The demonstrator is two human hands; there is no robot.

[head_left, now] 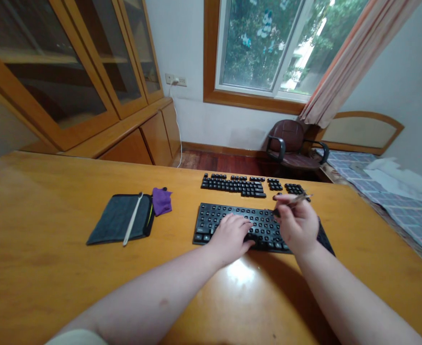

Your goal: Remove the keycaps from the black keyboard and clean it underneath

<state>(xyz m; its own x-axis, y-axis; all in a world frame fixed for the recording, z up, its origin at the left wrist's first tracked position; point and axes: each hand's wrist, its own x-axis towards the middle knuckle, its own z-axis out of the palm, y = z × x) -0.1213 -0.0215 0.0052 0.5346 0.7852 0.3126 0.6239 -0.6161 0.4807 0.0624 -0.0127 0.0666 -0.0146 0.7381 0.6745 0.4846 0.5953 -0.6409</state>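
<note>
black keyboard (pixel 264 229) lies on the wooden desk (pixel 45 268), before rows of keycaps (pixel 232 185); their markings too small to read. left hand (pixel 231 237) rests on it, fingers loose; right hand (pixel 299 224) pinches a slim tool (pixel 299 198).

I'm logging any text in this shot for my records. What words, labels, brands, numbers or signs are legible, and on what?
No text can be read with certainty.
Loose keycaps: pale marks, too small to read.
Caps left on the keyboard, near left corner: pale marks, too small and blurred.
Dark pouch: no lettering I can make out.
</note>
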